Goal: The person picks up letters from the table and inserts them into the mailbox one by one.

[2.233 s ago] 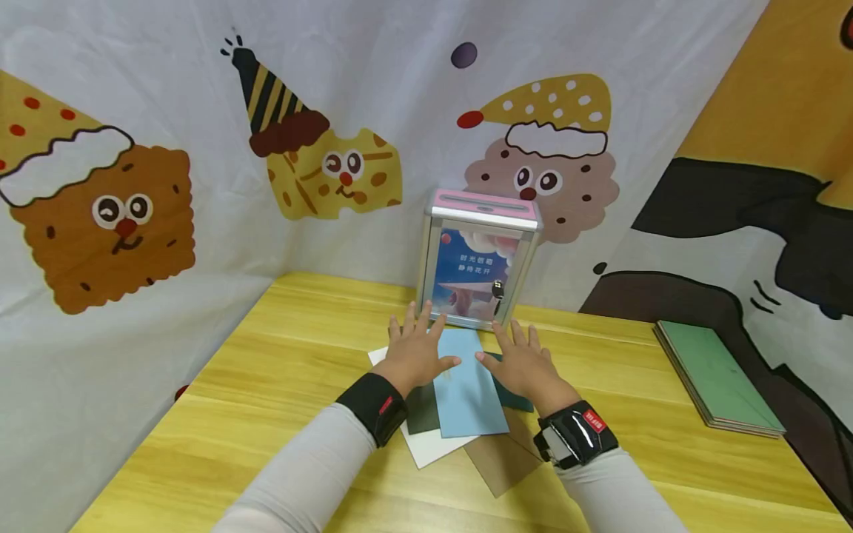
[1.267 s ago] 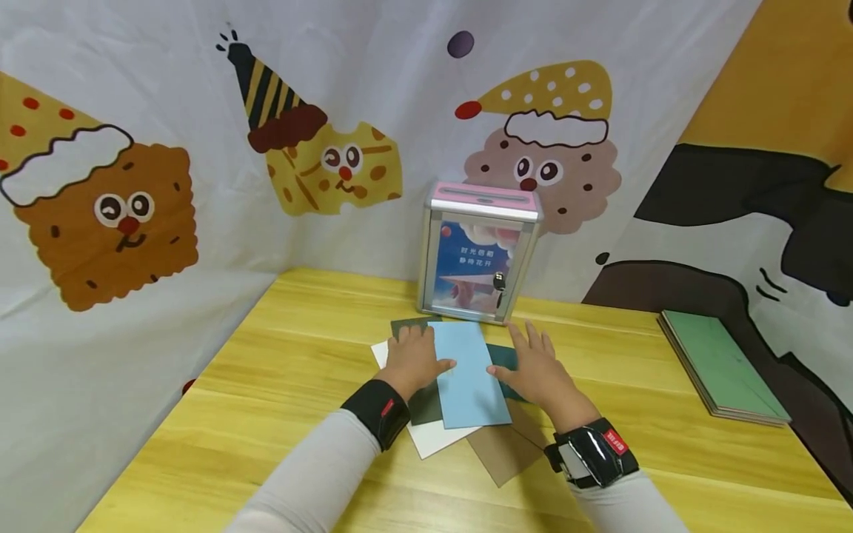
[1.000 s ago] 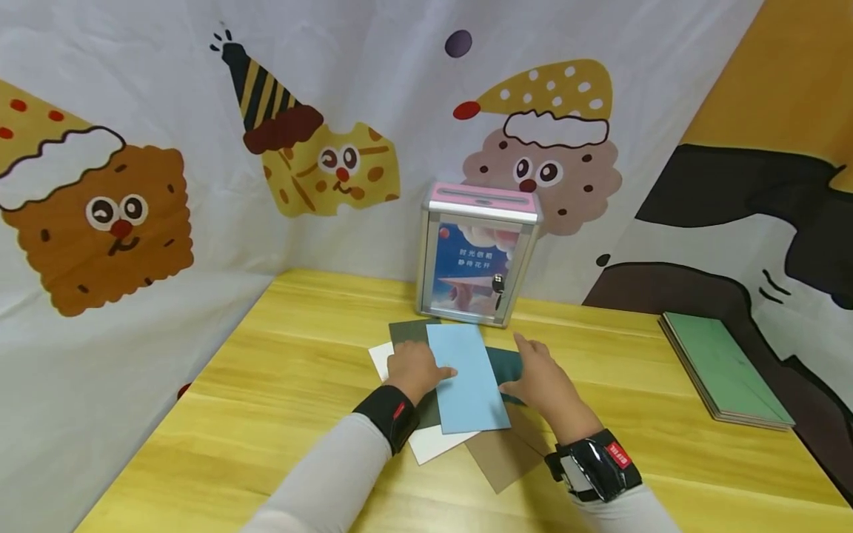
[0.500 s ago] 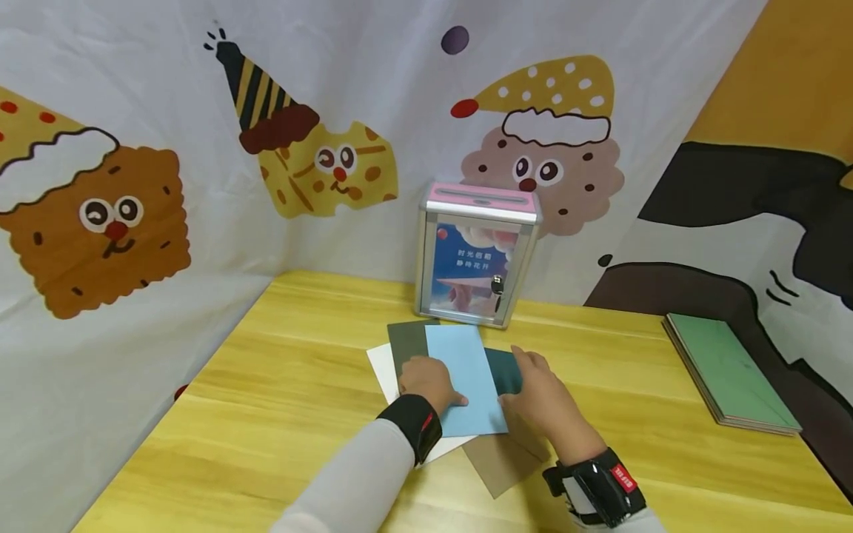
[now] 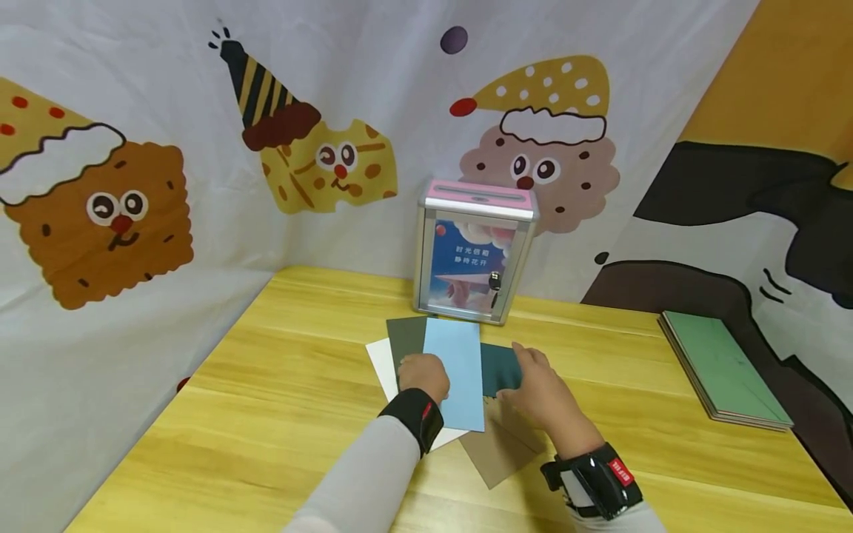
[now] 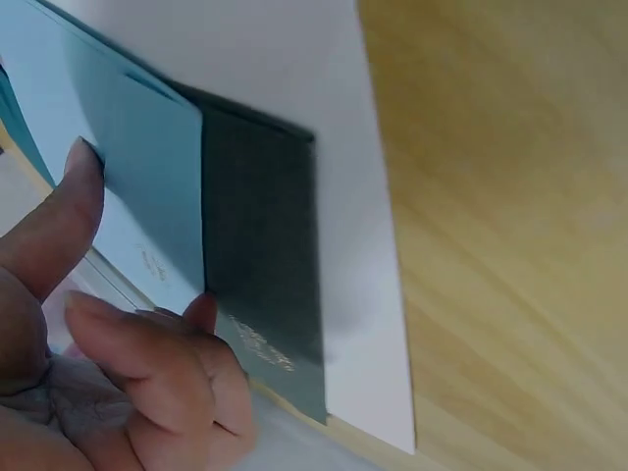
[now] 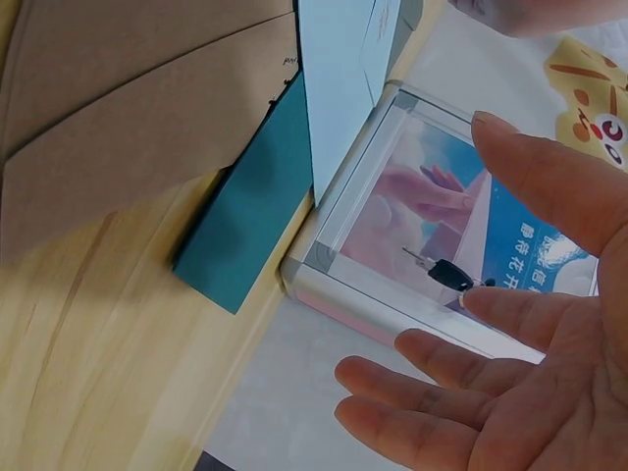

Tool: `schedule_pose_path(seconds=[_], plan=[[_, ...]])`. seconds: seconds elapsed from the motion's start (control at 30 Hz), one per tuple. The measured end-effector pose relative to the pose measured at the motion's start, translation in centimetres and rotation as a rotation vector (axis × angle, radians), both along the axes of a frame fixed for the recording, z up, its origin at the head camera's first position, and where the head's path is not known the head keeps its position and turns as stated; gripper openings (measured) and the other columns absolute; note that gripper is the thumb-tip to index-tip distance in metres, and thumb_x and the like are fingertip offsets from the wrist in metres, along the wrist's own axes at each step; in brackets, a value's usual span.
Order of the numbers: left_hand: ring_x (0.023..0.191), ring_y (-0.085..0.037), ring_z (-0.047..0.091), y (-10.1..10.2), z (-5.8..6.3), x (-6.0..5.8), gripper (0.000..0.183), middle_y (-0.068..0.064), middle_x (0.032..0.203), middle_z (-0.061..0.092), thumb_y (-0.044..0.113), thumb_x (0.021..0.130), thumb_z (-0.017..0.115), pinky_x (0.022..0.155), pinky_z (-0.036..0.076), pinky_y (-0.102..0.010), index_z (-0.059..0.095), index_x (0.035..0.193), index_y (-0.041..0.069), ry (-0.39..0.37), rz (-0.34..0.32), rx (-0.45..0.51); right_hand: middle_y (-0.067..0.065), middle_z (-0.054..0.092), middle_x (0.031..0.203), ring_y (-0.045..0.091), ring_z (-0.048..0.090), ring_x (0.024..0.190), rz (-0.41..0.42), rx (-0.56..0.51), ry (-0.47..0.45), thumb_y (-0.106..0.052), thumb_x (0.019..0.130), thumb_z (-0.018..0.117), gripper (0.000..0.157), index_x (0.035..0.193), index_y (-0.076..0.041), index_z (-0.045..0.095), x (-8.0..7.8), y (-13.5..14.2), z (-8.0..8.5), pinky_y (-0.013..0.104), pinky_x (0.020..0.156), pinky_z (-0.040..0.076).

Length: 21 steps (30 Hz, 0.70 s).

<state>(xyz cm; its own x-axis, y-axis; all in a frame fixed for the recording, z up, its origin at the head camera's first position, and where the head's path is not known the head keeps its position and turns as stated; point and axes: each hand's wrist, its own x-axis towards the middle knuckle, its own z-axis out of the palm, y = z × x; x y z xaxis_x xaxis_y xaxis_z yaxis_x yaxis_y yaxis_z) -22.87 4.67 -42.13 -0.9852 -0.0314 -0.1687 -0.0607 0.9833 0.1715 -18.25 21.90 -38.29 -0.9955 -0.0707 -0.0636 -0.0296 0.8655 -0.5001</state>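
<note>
My left hand (image 5: 425, 375) pinches the light blue envelope (image 5: 463, 355) at its left edge. In the left wrist view the thumb lies on the envelope's face and the other fingers curl at its edge. Under and around it fan out a dark grey-green envelope (image 5: 406, 334), a white one (image 5: 380, 363), a teal one (image 5: 498, 370) and a brown one (image 5: 496, 453). My right hand (image 5: 543, 396) hovers by the teal envelope's right end, fingers extended and thumb apart. In the right wrist view its palm (image 7: 559, 392) holds nothing.
Just behind the envelopes stands a silver-framed letter box (image 5: 474, 259) with a pink slotted top and a key in its front door. A stack of green envelopes or folders (image 5: 726, 363) lies at the table's right edge. A printed cloth (image 5: 346, 66) hangs behind.
The left hand has drawn back from lying flat with spread fingers and now grips the light blue envelope, whose lower right corner has swung left. The right hand has drawn back from the envelope slightly.
</note>
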Motion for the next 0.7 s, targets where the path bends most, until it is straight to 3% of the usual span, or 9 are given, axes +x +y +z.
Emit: schedule_pose_path(seconds=[0.2, 0.37, 0.53, 0.7], plan=[[0.123, -0.037, 0.052, -0.6, -0.1, -0.2, 0.054, -0.028, 0.130, 0.055, 0.030, 0.080, 0.077, 0.090, 0.052, -0.041, 0.065, 0.119, -0.005, -0.042, 0.012, 0.018, 0.033, 0.028, 0.147, 0.051, 0.046, 0.122, -0.001, 0.005, -0.004, -0.014, 0.083, 0.076, 0.087, 0.150, 0.002, 0.023, 0.0, -0.2, 0.1, 0.061, 0.094, 0.043], [0.106, -0.030, 0.063, -1.2, -0.1, -0.2, 0.035, -0.016, 0.112, 0.067, 0.027, 0.082, 0.076, 0.081, 0.055, -0.039, 0.072, 0.103, 0.000, -0.019, 0.034, 0.068, 0.033, 0.028, 0.146, 0.051, 0.045, 0.123, 0.008, 0.016, 0.003, -0.015, 0.083, 0.076, 0.087, 0.150, 0.002, 0.023, 0.1, -0.2, 0.3, 0.061, 0.095, 0.042], [0.098, -0.032, 0.065, -2.0, 0.4, -0.1, 0.039, -0.016, 0.104, 0.069, 0.028, 0.074, 0.084, 0.080, 0.055, -0.041, 0.072, 0.095, -0.003, 0.002, 0.061, 0.201, 0.034, 0.029, 0.146, 0.051, 0.045, 0.123, 0.012, 0.017, 0.000, -0.015, 0.083, 0.076, 0.087, 0.150, 0.004, 0.024, 0.1, -0.1, 0.2, 0.062, 0.095, 0.042], [0.096, -0.036, 0.065, -2.7, 0.9, -0.3, 0.037, -0.020, 0.097, 0.069, 0.018, 0.073, 0.085, 0.083, 0.053, -0.043, 0.069, 0.093, -0.009, 0.086, 0.038, 0.347, 0.034, 0.027, 0.147, 0.051, 0.044, 0.124, 0.010, 0.002, -0.021, -0.016, 0.084, 0.076, 0.087, 0.150, 0.003, 0.023, -0.1, -0.1, 0.2, 0.061, 0.096, 0.041]])
